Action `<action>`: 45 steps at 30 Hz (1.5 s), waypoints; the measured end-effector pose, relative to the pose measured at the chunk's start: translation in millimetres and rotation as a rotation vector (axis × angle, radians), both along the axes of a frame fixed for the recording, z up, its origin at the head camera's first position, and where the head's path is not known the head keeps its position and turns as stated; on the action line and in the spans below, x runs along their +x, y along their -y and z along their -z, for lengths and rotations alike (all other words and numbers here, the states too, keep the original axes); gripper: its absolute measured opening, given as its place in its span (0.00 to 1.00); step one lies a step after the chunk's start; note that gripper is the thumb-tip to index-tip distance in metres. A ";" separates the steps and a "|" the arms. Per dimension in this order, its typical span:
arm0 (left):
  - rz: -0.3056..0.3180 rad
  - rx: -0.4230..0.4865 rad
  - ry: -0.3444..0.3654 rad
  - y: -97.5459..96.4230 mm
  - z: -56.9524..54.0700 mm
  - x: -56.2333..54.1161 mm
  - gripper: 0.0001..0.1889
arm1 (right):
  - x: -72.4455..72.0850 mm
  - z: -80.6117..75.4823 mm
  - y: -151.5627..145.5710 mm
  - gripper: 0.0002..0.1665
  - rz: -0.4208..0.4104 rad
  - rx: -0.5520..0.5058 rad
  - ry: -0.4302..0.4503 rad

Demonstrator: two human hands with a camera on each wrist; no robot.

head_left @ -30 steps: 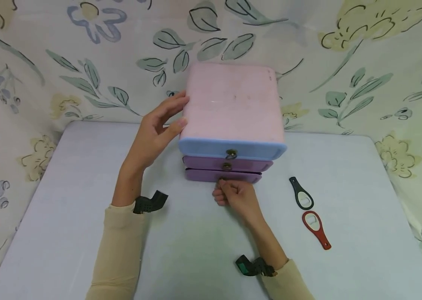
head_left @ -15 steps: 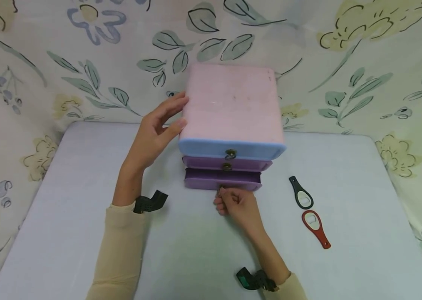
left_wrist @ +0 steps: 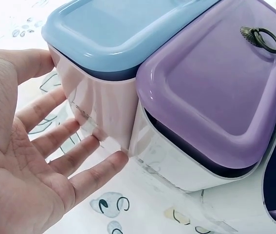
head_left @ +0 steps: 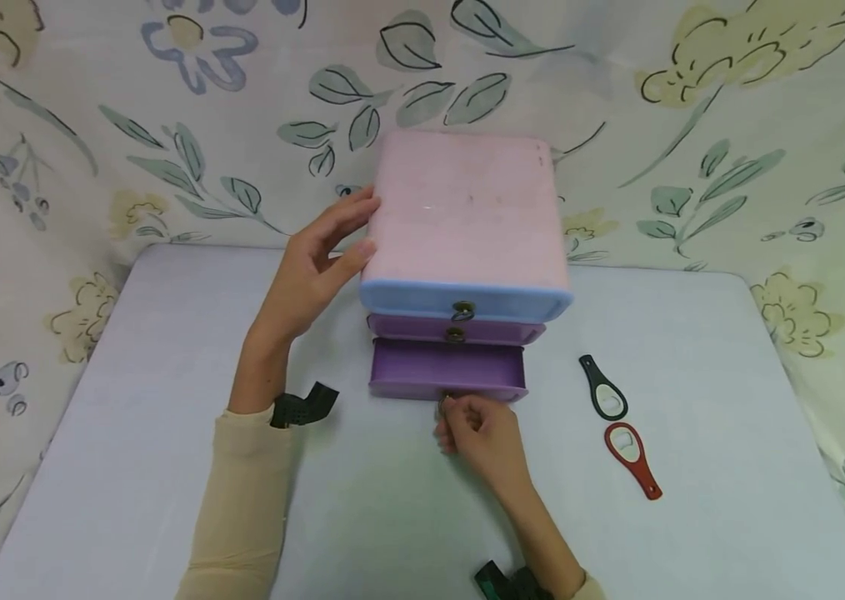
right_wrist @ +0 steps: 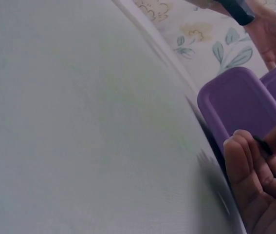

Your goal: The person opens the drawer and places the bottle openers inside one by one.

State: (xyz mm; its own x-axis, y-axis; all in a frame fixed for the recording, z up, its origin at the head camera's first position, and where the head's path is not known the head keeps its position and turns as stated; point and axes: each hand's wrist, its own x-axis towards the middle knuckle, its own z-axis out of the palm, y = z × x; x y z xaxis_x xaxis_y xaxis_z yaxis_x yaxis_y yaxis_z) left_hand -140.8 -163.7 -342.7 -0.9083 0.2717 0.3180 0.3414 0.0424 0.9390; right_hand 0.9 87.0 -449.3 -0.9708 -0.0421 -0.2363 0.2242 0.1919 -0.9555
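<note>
Patterned fabric backs the pale tabletop, where the drawer cabinet stands at the rear, bottom drawer partway out. The left hand, fingers extended, rests against the cabinet's left side; the right hand, forearm angled inward, pinches the drawer's ring pull. A level, straight pull against that brace appears advisable.

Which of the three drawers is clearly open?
The bottom purple drawer: from above, its inside shows, while the blue top drawer and purple middle drawer show only fronts.
</note>
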 end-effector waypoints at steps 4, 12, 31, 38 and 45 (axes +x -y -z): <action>0.002 -0.001 0.006 1.2 1.6 0.9 0.26 | 6.2 0.6 1.6 0.17 -0.006 -0.011 0.018; 0.001 0.007 0.003 2.0 2.5 0.8 0.27 | 18.7 1.2 3.9 0.17 -0.025 -0.026 0.025; -0.003 -0.002 0.006 0.7 0.1 -0.1 0.27 | 43.7 -2.9 1.8 0.16 0.011 -0.057 0.107; -0.013 -0.016 -0.001 1.3 0.5 -1.3 0.27 | 46.6 -3.6 2.2 0.15 0.015 -0.050 0.131; -0.008 -0.008 0.004 0.9 0.9 -0.7 0.27 | 49.9 -3.9 0.9 0.15 0.011 -0.050 0.139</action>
State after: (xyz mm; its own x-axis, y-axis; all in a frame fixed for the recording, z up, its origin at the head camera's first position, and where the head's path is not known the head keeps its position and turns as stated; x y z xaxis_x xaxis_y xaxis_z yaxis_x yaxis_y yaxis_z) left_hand -141.5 -164.6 -343.6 -0.9117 0.2664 0.3126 0.3376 0.0523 0.9399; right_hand 50.8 86.1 -445.5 -0.9293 -0.0468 -0.3664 0.3570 0.1417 -0.9233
